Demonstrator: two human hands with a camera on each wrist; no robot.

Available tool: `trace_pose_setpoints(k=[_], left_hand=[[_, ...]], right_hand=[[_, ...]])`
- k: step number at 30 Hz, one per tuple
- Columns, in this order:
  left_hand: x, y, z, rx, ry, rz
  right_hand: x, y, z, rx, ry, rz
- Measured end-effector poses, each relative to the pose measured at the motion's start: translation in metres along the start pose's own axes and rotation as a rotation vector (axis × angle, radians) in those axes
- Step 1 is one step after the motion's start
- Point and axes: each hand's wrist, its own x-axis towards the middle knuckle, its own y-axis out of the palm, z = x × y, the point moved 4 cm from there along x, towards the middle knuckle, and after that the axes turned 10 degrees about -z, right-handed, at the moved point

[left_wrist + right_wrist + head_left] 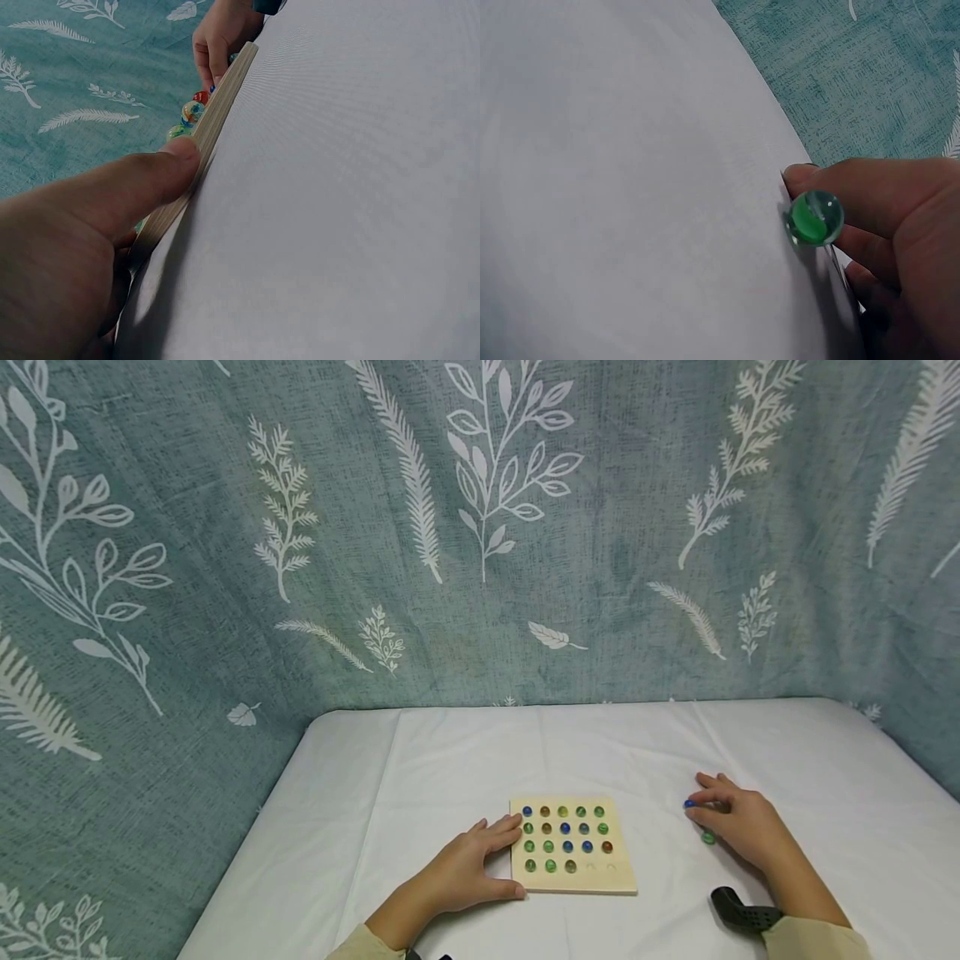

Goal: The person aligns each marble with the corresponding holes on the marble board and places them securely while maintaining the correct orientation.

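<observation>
A pale wooden board [577, 885] lies flat on the table, with several glass marbles in rows of hollows; two bare hollows show at the right of its front row. My left hand [477, 867] holds the board at its left side, the thumb [180, 154] against the front edge and the fingers at the left edge. Off to the right of the board, my right hand [738, 827] pinches a blue marble [688, 804] between thumb and fingertips. A clear marble with a green swirl [814, 218] sits just below that hand, beside the thumb.
A white cloth [420, 752] covers the table. Behind it and at the sides hangs a teal curtain [480, 635] with white leaf prints. A black device [742, 912] is worn on the right wrist, near the sleeve.
</observation>
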Motion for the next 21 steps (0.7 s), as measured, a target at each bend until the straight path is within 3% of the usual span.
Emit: trace_pose_setpoints(k=[21], left_hand=[[-0.0003,0.0010,0.0013,0.009,-0.009,-0.001]], right_hand=[[-0.0004,0.0016,0.0031,0.000,0.032,0.007]])
